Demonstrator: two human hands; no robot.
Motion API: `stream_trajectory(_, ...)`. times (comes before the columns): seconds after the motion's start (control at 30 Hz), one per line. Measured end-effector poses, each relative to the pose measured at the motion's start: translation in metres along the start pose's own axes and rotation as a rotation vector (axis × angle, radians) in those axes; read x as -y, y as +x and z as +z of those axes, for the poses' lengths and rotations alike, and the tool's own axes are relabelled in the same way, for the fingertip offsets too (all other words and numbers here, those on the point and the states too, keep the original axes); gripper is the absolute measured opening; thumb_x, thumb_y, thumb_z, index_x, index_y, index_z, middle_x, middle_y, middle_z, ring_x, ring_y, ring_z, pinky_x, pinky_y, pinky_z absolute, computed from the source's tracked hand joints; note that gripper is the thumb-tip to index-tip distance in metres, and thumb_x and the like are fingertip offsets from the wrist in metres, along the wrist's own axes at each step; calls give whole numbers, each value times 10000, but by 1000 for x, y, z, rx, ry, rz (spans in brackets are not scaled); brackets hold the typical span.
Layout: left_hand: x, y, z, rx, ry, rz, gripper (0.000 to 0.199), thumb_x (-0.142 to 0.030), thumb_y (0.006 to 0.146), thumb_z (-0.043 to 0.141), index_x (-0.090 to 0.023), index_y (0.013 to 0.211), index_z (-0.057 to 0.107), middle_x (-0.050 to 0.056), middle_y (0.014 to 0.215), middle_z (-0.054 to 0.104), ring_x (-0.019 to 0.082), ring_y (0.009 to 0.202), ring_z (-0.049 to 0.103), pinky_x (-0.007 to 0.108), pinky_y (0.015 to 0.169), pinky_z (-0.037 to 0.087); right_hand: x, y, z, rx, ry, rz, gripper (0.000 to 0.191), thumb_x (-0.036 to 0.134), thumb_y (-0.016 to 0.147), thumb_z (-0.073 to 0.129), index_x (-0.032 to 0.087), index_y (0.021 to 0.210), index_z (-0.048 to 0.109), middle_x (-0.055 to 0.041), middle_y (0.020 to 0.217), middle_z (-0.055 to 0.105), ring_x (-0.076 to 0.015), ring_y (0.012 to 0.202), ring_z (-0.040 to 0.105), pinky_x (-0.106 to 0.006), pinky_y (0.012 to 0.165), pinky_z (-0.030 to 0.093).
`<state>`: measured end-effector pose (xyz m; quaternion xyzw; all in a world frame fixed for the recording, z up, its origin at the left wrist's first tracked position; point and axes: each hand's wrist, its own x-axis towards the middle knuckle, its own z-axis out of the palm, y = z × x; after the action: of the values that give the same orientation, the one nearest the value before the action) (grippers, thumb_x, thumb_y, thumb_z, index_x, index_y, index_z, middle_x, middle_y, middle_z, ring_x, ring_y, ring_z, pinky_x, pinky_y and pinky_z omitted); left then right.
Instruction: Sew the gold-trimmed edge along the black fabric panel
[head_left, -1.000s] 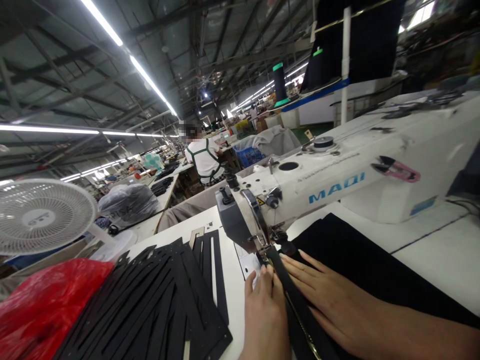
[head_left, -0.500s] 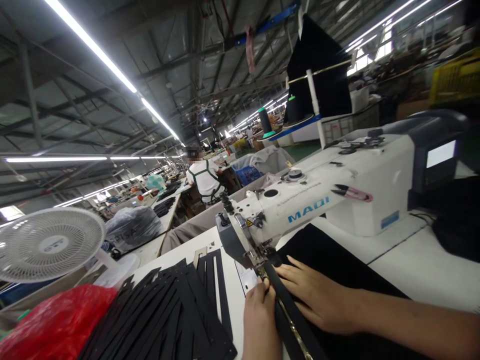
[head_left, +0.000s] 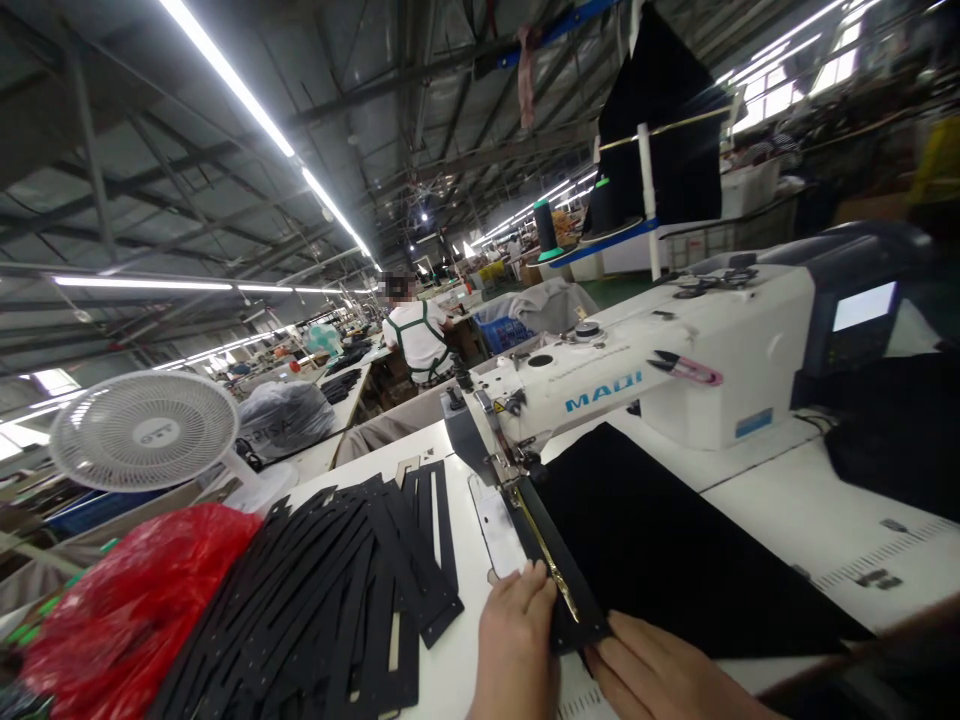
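Observation:
A white sewing machine [head_left: 600,385] stands over the white table, its needle area above a black strip [head_left: 541,530] with a gold zipper [head_left: 553,565] along it. My left hand [head_left: 517,640] is closed at the strip's left edge, thumb and fingers pinching it. At the strip's near right corner lies my right hand [head_left: 652,665], fingers together over the edge; its thumb is hidden. Black fabric [head_left: 660,540] spreads flat to the right of the strip.
Many black cut pieces [head_left: 322,590] are heaped on the left, beside a red plastic bag [head_left: 142,590] and a white fan [head_left: 150,430]. A person [head_left: 420,335] sits farther ahead. Thread cones [head_left: 546,232] stand behind the machine.
My right hand has moved back toward me from beside the needle to the strip's near end. My left hand stays at the left edge, now farther from the needle. The view has shifted.

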<state>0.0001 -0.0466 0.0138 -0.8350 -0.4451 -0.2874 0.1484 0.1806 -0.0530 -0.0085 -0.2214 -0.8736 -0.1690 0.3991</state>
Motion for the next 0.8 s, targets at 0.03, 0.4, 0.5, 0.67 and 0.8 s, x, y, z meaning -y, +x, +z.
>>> stream_trajectory(0.03,-2,1,0,-3,-4,-5,470,9,616,439,-149,1020,621,100,1038,679,203,919,659,367,815,562,0,1,0,1,2,18,412,-41,802,286,130,865,654,-104,837,682,-223,853,631,-338,808,517)
stream_trajectory(0.4,-5,13,-10,137,22,-15,472,41,634,413,-173,988,639,58,1016,690,180,898,661,377,875,532,-5,6,9,85,89,-109,331,-6,794,353,103,845,661,-117,764,666,-210,775,625,-343,778,523)
stream_trajectory(0.5,-3,11,-4,117,97,44,414,54,722,395,-161,980,638,67,1024,687,178,901,662,361,871,533,-9,10,1,88,95,-141,339,-18,791,344,98,852,657,-114,760,662,-205,767,621,-334,784,520)
stream_trajectory(0.67,3,4,17,-41,102,62,363,41,788,349,-160,875,638,60,928,707,172,814,677,345,840,547,-11,7,3,55,85,-104,401,-60,788,306,103,858,666,-98,748,663,-192,748,616,-312,802,514)
stream_trajectory(0.8,10,1,36,-191,60,23,376,16,822,299,-170,798,625,55,863,708,175,777,680,372,812,557,-16,6,12,42,134,-108,421,-64,798,284,101,840,668,-97,729,656,-196,745,615,-312,775,522)
